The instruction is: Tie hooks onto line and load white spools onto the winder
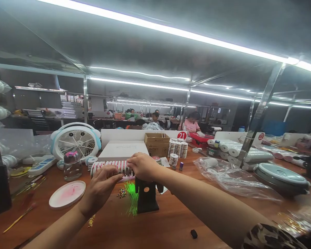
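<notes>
Two bare hands meet over a brown wooden tabletop (pixel 106 231). At far left lies one round white plate (pixel 57 200) with a pink smear, near one clear glass jar (pixel 72 170) with a pink lid and one round white desk fan (pixel 75 141). The left hand (pixel 100 190) curves its spread fingers around the end of one coil of white and red beads (pixel 109 169), gripping it lightly. The right hand (pixel 143 166) is closed over the other end, so the two seem to keep the springy coil in its tube shape. The coil appears to rest on one black upright stand (pixel 146 197), which perhaps spares the hands its weight. One bristly green tuft (pixel 131 200) and one small pile of multicoloured beads (pixel 121 193) lie just beside the stand, within easy reach. Farther right are one brown cardboard box (pixel 157 144), four stacks of white spools (pixel 177 148), one crumpled clear plastic bag (pixel 233 178), and one grey-green lidded pot (pixel 282 178).
</notes>
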Tool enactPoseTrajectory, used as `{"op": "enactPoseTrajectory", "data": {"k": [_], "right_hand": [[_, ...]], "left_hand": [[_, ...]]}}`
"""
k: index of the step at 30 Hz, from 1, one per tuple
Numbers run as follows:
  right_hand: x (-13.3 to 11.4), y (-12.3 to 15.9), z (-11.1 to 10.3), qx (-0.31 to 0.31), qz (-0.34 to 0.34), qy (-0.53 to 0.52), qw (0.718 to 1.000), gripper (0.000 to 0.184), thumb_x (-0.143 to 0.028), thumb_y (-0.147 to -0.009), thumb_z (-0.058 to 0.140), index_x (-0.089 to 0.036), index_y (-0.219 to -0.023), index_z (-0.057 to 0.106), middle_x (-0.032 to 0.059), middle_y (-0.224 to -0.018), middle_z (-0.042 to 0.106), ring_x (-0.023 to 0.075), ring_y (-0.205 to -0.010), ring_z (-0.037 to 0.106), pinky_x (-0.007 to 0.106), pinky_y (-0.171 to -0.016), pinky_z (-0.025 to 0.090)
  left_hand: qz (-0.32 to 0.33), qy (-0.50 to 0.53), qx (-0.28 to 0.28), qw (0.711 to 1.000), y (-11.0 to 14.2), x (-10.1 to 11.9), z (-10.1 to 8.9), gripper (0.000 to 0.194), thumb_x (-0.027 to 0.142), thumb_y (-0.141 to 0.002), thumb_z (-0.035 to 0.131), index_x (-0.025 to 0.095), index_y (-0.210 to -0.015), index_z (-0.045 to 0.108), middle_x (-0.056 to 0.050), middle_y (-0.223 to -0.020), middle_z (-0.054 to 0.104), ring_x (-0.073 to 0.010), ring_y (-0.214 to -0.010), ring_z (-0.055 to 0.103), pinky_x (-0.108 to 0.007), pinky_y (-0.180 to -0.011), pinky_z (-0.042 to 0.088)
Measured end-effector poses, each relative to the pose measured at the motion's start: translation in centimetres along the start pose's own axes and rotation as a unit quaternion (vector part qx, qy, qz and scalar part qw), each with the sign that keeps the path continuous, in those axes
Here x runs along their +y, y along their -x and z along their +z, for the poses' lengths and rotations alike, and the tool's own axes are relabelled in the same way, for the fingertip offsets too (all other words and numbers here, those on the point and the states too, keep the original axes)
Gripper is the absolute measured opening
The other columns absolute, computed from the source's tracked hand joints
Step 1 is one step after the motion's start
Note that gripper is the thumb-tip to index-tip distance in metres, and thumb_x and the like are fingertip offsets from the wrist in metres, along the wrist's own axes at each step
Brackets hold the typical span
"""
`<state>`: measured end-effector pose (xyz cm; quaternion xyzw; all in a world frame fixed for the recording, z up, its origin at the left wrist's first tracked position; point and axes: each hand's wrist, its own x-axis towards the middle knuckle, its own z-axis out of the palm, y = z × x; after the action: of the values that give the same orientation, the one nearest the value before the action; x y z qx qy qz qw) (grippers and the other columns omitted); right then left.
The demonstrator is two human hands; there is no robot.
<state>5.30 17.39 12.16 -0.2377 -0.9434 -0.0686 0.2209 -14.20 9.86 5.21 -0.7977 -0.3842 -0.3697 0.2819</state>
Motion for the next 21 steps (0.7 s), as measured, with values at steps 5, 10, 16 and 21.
{"op": "enactPoseTrajectory", "data": {"k": [5, 10, 16, 21], "right_hand": [[-0.3, -1.3, -0.2, 0.016, 0.000, -0.014, 1.000, 0.021, -0.024, -0.086, 0.052, -0.019, -0.081, 0.071, 0.0059, -0.085, 0.065, 0.0170, -0.082, 0.055, 0.027, -0.074, 0.039], [-1.7, -2.2, 0.9, 0.027, -0.038, -0.026, 0.999, 0.013, -0.017, -0.080, 0.055, -0.018, -0.079, 0.068, 0.0062, -0.084, 0.060, 0.0188, -0.081, 0.052, 0.028, -0.070, 0.039], [-1.7, -2.4, 1.0, 0.034, -0.040, -0.076, 0.996, 0.013, -0.010, -0.074, 0.057, -0.015, -0.086, 0.060, 0.0078, -0.093, 0.059, 0.0191, -0.084, 0.050, 0.029, -0.072, 0.038], [-1.3, -2.8, 0.6, 0.068, 0.144, -0.196, 0.968, 0.012, -0.015, -0.085, 0.045, -0.013, -0.084, 0.057, 0.0054, -0.079, 0.060, 0.0151, -0.072, 0.052, 0.026, -0.064, 0.039]], "left_hand": [[0.006, 0.042, 0.017, 0.999, -0.2, -0.6, 0.3, 0.031, 0.004, -0.083, 0.051, 0.023, -0.105, 0.062, -0.005, -0.094, 0.056, -0.0172, -0.086, 0.055, -0.032, -0.075, 0.046], [0.011, 0.051, 0.015, 0.999, -0.2, -0.7, 0.3, 0.029, 0.007, -0.084, 0.051, 0.024, -0.105, 0.063, -0.005, -0.098, 0.059, -0.0193, -0.092, 0.056, -0.034, -0.079, 0.046], [-0.048, 0.090, -0.015, 0.995, -0.8, -0.8, 0.0, 0.026, 0.017, -0.086, 0.049, 0.026, -0.100, 0.069, -0.007, -0.095, 0.063, -0.0222, -0.091, 0.058, -0.039, -0.080, 0.046], [-0.118, 0.133, -0.071, 0.981, -3.6, -1.6, -1.1, 0.024, 0.024, -0.087, 0.048, 0.023, -0.091, 0.072, -0.007, -0.099, 0.069, -0.0207, -0.091, 0.062, -0.033, -0.080, 0.048]]}}
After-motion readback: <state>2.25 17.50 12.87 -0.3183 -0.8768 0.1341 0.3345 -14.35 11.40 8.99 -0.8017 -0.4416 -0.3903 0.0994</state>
